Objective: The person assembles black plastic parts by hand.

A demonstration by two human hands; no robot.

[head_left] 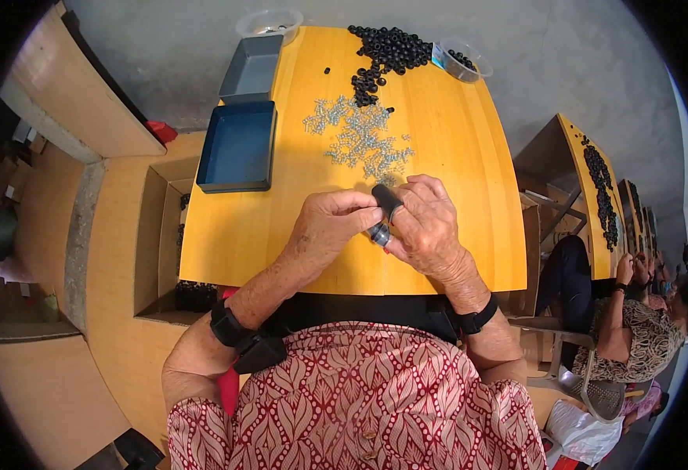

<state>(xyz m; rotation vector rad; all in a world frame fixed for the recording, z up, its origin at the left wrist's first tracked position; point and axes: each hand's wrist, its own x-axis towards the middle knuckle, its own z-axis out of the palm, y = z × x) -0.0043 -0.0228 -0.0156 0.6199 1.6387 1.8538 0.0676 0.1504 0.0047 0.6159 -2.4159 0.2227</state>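
Note:
My left hand and my right hand meet over the near middle of the yellow wooden table. Left thumb and forefinger are pinched together against the right fingertips. A black sleeve-like cover appears to sit on a right finger. Below it, between the hands, is a small dark piece with a shiny greyish end; its kind is too small to tell. Just beyond lie many loose small clear parts, scattered in a patch. A heap of black ring-like parts lies behind them.
Two open trays, one dark blue and one grey, line the table's left edge. Plastic tubs stand at back left and back right. A cardboard box is at left; a seated person works at right.

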